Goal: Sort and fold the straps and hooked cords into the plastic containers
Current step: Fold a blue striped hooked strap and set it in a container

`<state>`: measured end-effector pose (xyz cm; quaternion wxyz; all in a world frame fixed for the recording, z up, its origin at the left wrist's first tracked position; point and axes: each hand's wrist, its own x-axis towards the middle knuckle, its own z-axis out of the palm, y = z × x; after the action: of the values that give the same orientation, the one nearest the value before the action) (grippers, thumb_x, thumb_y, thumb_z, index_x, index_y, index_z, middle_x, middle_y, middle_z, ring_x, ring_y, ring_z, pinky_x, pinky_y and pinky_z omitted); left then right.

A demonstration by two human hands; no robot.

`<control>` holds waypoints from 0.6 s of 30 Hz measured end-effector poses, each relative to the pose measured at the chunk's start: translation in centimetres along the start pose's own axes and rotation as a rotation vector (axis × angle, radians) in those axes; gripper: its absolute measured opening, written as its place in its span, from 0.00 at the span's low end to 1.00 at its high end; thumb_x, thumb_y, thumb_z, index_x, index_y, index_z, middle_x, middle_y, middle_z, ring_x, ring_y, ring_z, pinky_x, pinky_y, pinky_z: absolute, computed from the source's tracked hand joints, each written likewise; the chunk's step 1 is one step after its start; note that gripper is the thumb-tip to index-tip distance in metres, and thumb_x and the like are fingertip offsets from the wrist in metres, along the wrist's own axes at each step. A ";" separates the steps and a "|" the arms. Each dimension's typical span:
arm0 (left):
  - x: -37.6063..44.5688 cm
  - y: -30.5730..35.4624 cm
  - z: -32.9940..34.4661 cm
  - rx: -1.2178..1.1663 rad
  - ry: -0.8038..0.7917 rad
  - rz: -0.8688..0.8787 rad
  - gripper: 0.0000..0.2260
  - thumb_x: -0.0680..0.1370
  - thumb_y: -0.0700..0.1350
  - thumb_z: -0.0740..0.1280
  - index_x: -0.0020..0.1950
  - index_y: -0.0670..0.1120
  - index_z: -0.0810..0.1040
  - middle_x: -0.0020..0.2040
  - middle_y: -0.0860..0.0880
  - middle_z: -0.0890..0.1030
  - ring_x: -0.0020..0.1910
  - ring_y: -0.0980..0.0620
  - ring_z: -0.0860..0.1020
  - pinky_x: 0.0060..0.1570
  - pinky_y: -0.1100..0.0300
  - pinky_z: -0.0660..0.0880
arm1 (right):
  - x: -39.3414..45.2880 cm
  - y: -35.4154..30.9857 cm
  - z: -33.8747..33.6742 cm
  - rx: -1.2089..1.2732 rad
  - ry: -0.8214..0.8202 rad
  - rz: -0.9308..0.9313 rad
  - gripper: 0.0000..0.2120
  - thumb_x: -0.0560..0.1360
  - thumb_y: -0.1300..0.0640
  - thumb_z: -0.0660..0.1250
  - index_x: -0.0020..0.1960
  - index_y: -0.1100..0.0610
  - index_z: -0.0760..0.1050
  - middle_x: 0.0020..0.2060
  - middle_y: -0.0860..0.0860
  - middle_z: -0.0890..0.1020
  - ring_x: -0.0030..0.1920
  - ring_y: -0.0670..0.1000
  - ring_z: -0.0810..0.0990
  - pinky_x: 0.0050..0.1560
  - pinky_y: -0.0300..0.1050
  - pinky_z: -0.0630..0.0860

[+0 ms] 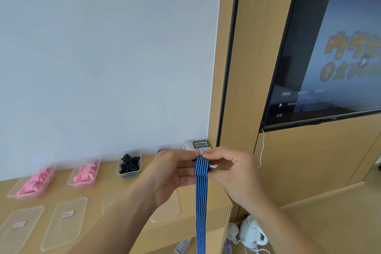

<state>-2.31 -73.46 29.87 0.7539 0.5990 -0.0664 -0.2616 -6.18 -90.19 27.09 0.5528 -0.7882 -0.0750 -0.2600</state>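
A blue strap with black stripes (201, 202) hangs straight down from my two hands, raised over the right end of the wooden desk (107, 189). My left hand (175, 173) pinches its folded top from the left and my right hand (231, 169) pinches it from the right. Along the wall stand clear plastic containers: two with pink straps (35, 181) (85, 173), one with black cords (129, 164), and one mostly hidden behind my left hand (162, 149).
Several clear lids lie flat on the desk front, two with red labels (19, 227) (66, 220). A desk phone (199, 145) sits at the wall corner. A television (329, 47) hangs at the right. A white kettle (252, 231) and bottles stand on the floor.
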 end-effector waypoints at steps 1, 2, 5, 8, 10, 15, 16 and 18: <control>0.1 0.1 -0.1 0.005 0.008 0.002 0.09 0.77 0.38 0.68 0.52 0.37 0.86 0.51 0.38 0.87 0.44 0.44 0.86 0.46 0.53 0.83 | 0.0 0.1 0.0 -0.023 0.000 -0.013 0.21 0.62 0.73 0.80 0.46 0.50 0.87 0.45 0.42 0.87 0.48 0.44 0.86 0.51 0.41 0.82; 0.1 0.1 -0.2 0.004 0.017 0.003 0.09 0.78 0.36 0.67 0.54 0.35 0.85 0.51 0.37 0.87 0.44 0.44 0.86 0.44 0.53 0.83 | -0.1 0.2 0.0 -0.047 -0.008 -0.019 0.22 0.62 0.75 0.79 0.46 0.51 0.87 0.46 0.41 0.87 0.49 0.42 0.85 0.51 0.38 0.81; 0.5 -0.1 -0.5 -0.001 0.045 0.009 0.11 0.77 0.31 0.66 0.58 0.32 0.83 0.53 0.33 0.85 0.47 0.40 0.85 0.44 0.53 0.84 | 0.0 0.1 -0.5 -0.104 -0.100 0.017 0.23 0.66 0.77 0.75 0.48 0.52 0.87 0.51 0.40 0.85 0.51 0.39 0.84 0.54 0.31 0.78; 0.7 0.0 -0.6 -0.037 0.080 0.056 0.11 0.76 0.28 0.66 0.56 0.33 0.83 0.50 0.35 0.86 0.44 0.40 0.86 0.45 0.52 0.85 | -0.2 -0.2 -0.6 -0.090 -0.147 0.081 0.27 0.72 0.77 0.67 0.52 0.46 0.86 0.57 0.42 0.84 0.56 0.40 0.83 0.57 0.35 0.79; 0.7 0.3 -0.4 -0.030 0.111 0.119 0.10 0.76 0.27 0.67 0.56 0.33 0.82 0.47 0.37 0.86 0.44 0.40 0.87 0.47 0.51 0.85 | -0.2 -0.4 -0.4 0.069 -0.131 0.180 0.22 0.77 0.72 0.65 0.55 0.46 0.84 0.53 0.45 0.86 0.56 0.45 0.84 0.56 0.42 0.81; 0.7 0.7 -0.4 0.063 0.202 0.240 0.12 0.76 0.29 0.69 0.59 0.37 0.81 0.49 0.41 0.87 0.48 0.40 0.87 0.52 0.50 0.84 | 0.4 -0.8 0.1 0.375 -0.147 0.349 0.13 0.79 0.65 0.69 0.60 0.52 0.81 0.52 0.56 0.86 0.51 0.55 0.86 0.55 0.54 0.83; 0.7 0.7 -0.4 0.074 0.215 0.261 0.13 0.76 0.29 0.70 0.59 0.38 0.82 0.49 0.41 0.88 0.49 0.41 0.87 0.52 0.51 0.84 | 0.5 -0.8 0.2 0.392 -0.136 0.350 0.14 0.78 0.67 0.69 0.60 0.53 0.81 0.51 0.57 0.86 0.51 0.56 0.86 0.55 0.56 0.83; 0.8 0.6 -0.3 0.116 0.238 0.309 0.14 0.76 0.29 0.70 0.60 0.40 0.82 0.50 0.43 0.88 0.49 0.43 0.87 0.54 0.49 0.84 | 0.8 -0.7 0.4 0.415 -0.119 0.359 0.16 0.76 0.70 0.70 0.60 0.56 0.80 0.49 0.59 0.86 0.49 0.58 0.87 0.55 0.60 0.82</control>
<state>-1.35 -73.52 30.16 0.7517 0.6509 -0.0830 -0.0658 -5.64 -89.72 27.98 0.7341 -0.6728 -0.0182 -0.0901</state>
